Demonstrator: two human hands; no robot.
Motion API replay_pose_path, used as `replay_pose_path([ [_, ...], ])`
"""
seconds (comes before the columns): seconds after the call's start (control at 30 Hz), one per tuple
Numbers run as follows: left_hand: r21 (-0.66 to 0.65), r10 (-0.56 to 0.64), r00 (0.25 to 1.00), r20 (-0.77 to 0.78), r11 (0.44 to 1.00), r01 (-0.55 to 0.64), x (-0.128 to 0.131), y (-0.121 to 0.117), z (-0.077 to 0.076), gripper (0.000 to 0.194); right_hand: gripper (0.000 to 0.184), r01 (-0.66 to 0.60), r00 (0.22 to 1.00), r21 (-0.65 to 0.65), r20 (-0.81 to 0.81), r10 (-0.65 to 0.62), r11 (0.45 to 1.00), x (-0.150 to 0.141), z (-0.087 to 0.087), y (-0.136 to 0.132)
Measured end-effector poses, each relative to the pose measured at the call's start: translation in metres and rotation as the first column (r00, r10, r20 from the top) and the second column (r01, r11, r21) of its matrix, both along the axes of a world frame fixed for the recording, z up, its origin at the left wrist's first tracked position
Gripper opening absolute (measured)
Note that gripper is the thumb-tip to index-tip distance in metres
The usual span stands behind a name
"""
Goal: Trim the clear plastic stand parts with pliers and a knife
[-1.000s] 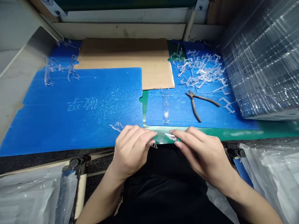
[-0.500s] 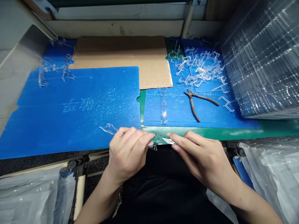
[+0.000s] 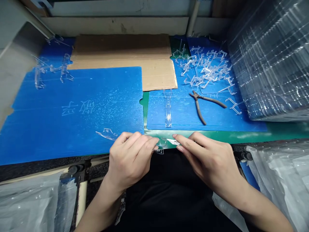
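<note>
Head view, looking down on a desk covered by a blue corrugated plastic sheet [image 3: 72,135], on which white characters are marked. A small clear plastic piece [image 3: 164,143] is held just beyond the near edge of this sheet, above a strip of green desk mat [image 3: 217,137]. It is pinched between the fingertips of the left hand [image 3: 129,159] and the right hand [image 3: 209,159], which are curled inward and nearly meet; neither hand is released. A bright, whitish glint [image 3: 173,142] is seen at the right fingertips, but what it is cannot be told.

Just beside the left hand, a separate clear plastic bracket [image 3: 106,134] lies on the sheet's near edge. Farther along the sheet, to the right, a long clear plastic strip [image 3: 168,111] lies lengthwise, with grey-handled pliers [image 3: 199,103] next to it. Beyond the pliers, a loose heap of clear plastic brackets [image 3: 205,69] is spread out. A few more clear pieces [image 3: 51,69] lie at the sheet's far left corner. A brown cardboard panel [image 3: 120,48] lies along the sheet's far edge, and a tall stack of clear plastic parts [image 3: 272,61] stands to its right. Translucent plastic bags [image 3: 29,206] hang below the sheet's near edge.
</note>
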State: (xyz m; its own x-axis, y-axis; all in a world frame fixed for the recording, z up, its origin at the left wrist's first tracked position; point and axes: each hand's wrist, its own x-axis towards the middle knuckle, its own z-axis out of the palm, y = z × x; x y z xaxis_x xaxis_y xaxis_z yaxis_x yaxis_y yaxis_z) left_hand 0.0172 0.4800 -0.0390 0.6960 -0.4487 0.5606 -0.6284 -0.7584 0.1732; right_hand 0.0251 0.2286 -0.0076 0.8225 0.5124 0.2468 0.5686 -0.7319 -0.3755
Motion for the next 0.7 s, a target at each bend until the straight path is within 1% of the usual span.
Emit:
replay_pose_path([
  [0.1, -0.01, -0.042, 0.999, -0.019, 0.999, 0.042, -0.004, -0.003, 0.003, 0.013, 0.03, 0.08, 0.994, -0.052, 0.078, -0.076, 0.995, 0.011, -0.007, -0.002],
  [0.17, -0.044, -0.088, 0.995, -0.048, 0.995, 0.086, -0.008, -0.004, 0.004, 0.011, 0.029, 0.134, 0.988, -0.034, 0.077, -0.131, 0.99, 0.021, -0.015, -0.006],
  [0.2, -0.089, -0.114, 0.99, -0.086, 0.99, 0.106, -0.01, -0.005, 0.004, 0.011, 0.029, 0.138, 0.989, 0.003, 0.046, -0.137, 0.99, 0.025, -0.018, -0.008],
  [0.23, -0.171, -0.146, 0.978, -0.146, 0.978, 0.121, -0.012, -0.006, 0.003, 0.012, 0.028, 0.126, 0.992, 0.056, -0.002, -0.127, 0.99, 0.028, -0.021, -0.01],
  [0.27, -0.294, -0.2, 0.953, -0.229, 0.947, 0.128, -0.013, -0.008, 0.002, 0.012, 0.03, 0.108, 0.993, 0.117, -0.056, -0.102, 0.987, 0.03, -0.024, -0.01],
  [0.3, -0.449, -0.278, 0.907, -0.315, 0.886, 0.116, -0.014, -0.009, -0.001, 0.013, 0.032, 0.09, 0.992, 0.179, -0.101, -0.073, 0.98, 0.029, -0.026, -0.01],
  [0.33, -0.61, -0.376, 0.844, -0.382, 0.789, 0.075, -0.015, -0.012, -0.005, 0.017, 0.035, 0.071, 0.99, 0.238, -0.133, -0.04, 0.969, 0.028, -0.027, -0.008],
  [0.37, -0.748, -0.475, 0.777, -0.413, 0.664, 0.009, -0.016, -0.016, -0.01, 0.024, 0.038, 0.047, 0.988, 0.292, -0.152, -0.003, 0.955, 0.025, -0.028, -0.005],
  [0.4, -0.841, -0.557, 0.721, -0.412, 0.536, -0.067, -0.016, -0.02, -0.015, 0.03, 0.039, 0.022, 0.987, 0.341, -0.16, 0.035, 0.94, 0.021, -0.028, -0.002],
  [0.43, -0.896, -0.614, 0.686, -0.391, 0.424, -0.132, -0.016, -0.024, -0.02, 0.035, 0.039, -0.005, 0.984, 0.388, -0.161, 0.073, 0.922, 0.016, -0.028, 0.001],
  [0.47, -0.924, -0.647, 0.67, -0.364, 0.338, -0.176, -0.016, -0.029, -0.025, 0.037, 0.038, -0.031, 0.982, 0.433, -0.155, 0.108, 0.901, 0.012, -0.028, 0.005],
  [0.5, -0.94, -0.665, 0.667, -0.337, 0.278, -0.197, -0.015, -0.033, -0.029, 0.038, 0.037, -0.055, 0.98, 0.477, -0.142, 0.139, 0.877, 0.008, -0.028, 0.008],
  [0.53, -0.948, -0.673, 0.668, -0.317, 0.244, -0.204, -0.015, -0.037, -0.032, 0.038, 0.036, -0.078, 0.979, 0.514, -0.123, 0.163, 0.854, 0.004, -0.028, 0.01],
  [0.57, -0.951, -0.674, 0.671, -0.31, 0.232, -0.205, -0.015, -0.039, -0.035, 0.039, 0.036, -0.099, 0.979, 0.537, -0.1, 0.18, 0.838, 0.001, -0.029, 0.012],
  [0.6, -0.948, -0.667, 0.674, -0.317, 0.239, -0.209, -0.015, -0.041, -0.037, 0.04, 0.037, -0.117, 0.979, 0.543, -0.077, 0.188, 0.832, -0.001, -0.029, 0.012],
  [0.63, -0.941, -0.655, 0.677, -0.337, 0.261, -0.216, -0.016, -0.041, -0.038, 0.042, 0.039, -0.134, 0.98, 0.53, -0.056, 0.192, 0.838, -0.003, -0.03, 0.012],
  [0.7, -0.913, -0.62, 0.676, -0.398, 0.337, -0.229, -0.018, -0.039, -0.039, 0.044, 0.044, -0.156, 0.982, 0.474, -0.024, 0.189, 0.867, -0.007, -0.032, 0.011],
])
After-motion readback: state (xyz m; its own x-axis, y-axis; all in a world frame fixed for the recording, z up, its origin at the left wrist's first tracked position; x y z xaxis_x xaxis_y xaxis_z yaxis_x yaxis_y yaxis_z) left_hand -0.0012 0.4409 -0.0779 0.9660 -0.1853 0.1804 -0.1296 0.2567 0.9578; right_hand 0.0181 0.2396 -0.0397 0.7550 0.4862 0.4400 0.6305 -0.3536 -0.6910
